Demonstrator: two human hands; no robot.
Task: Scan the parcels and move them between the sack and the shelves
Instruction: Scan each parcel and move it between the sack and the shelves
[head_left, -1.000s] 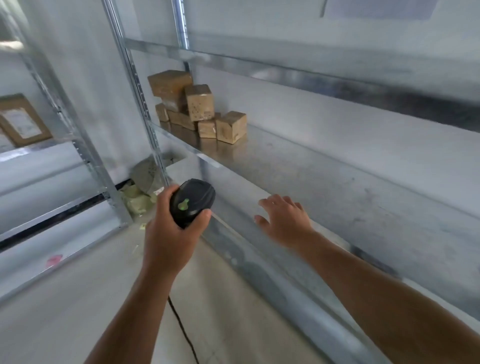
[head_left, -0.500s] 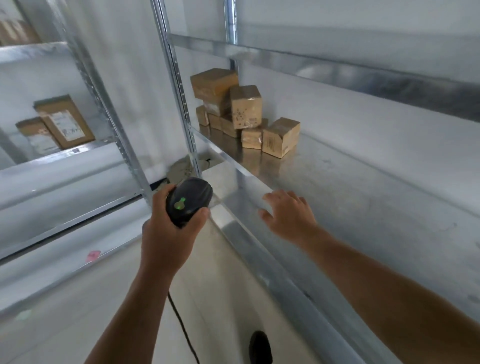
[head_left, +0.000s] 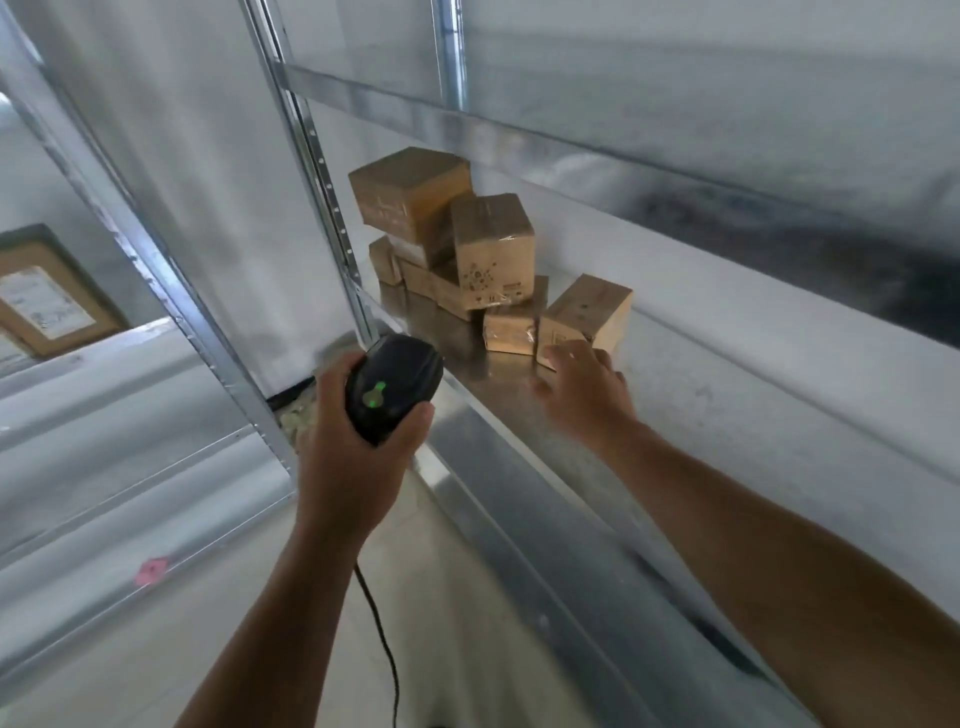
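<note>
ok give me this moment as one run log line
left hand: grips scanner | right hand: open, at nearest parcel on shelf, no grip yet | other parcels: stacked beyond it | phase: pre-pick

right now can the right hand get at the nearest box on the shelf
Probably yes: the right hand is open, its fingers at the front of the nearest box, with nothing between them.

Nothing can be read: the print on the boxes (head_left: 493, 260) and the label (head_left: 44, 306) on the left parcel (head_left: 93, 299) are too blurred.
</note>
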